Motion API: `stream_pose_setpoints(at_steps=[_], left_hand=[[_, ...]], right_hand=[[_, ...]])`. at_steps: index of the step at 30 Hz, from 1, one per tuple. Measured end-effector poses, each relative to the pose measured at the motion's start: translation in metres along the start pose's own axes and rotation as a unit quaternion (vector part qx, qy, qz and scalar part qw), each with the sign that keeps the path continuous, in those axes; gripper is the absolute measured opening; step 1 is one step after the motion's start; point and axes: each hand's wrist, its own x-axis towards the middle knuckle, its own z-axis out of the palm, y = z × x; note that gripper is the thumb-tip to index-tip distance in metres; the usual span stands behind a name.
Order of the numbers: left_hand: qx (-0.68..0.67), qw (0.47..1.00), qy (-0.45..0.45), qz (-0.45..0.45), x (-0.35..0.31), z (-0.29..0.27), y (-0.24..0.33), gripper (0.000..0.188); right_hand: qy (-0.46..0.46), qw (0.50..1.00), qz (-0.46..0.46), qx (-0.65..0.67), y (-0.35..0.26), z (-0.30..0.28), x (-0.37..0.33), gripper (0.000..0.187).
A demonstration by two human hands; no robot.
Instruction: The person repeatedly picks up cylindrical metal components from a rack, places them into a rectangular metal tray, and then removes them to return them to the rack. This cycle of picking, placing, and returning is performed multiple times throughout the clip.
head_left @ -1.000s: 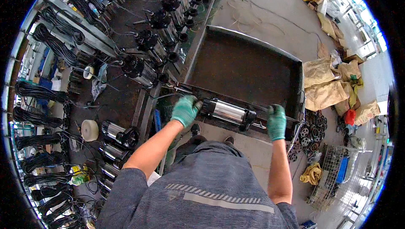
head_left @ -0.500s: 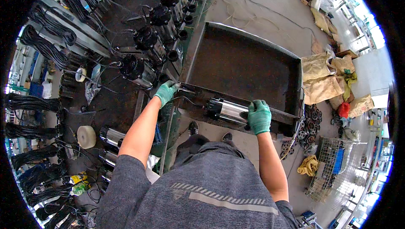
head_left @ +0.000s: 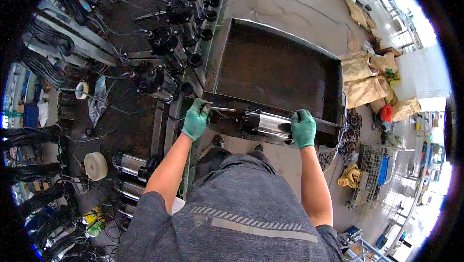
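A silver submersible pump (head_left: 273, 125) with a black slotted end lies on its side along the near edge of a dark shallow metal tray (head_left: 275, 66). My right hand (head_left: 304, 129), in a green glove, is closed round the pump's right end; the fingertips are partly hidden. My left hand (head_left: 195, 119), also gloved in green, pinches a thin pale metal rod (head_left: 223, 110) that points right toward the pump's black end. A thin dark cable runs close below the rod. I cannot make out the rod's far tip clearly.
Several upright pumps (head_left: 155, 82) line the bench to the left, with coiled black cables (head_left: 34, 136) beyond. A tape roll (head_left: 82, 90) and a white roll (head_left: 95, 166) lie there. On the right are brown sacks (head_left: 362, 91), black ring-shaped parts (head_left: 353, 129) and a wire basket (head_left: 373, 177).
My left hand has come slightly nearer to me, and the rod now shows clearly in it. My right hand and the pump sit a little further right in view, which has also shifted.
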Motion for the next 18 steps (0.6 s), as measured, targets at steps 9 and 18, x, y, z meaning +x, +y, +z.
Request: stream_pose_setpoints(at_steps=[9, 18], left_hand=[[-0.202, 0.967, -0.121, -0.098, -0.004, 0.007, -0.002, 0.014], [-0.221, 0.882, -0.220, -0.352, 0.026, 0.008, -0.006, 0.024]], right_hand=[[-0.020, 0.999, 0.044, 0.017, -0.021, -0.007, 0.002, 0.015], [-0.004, 0.999, 0.042, 0.003, -0.005, 0.001, 0.001, 0.017]])
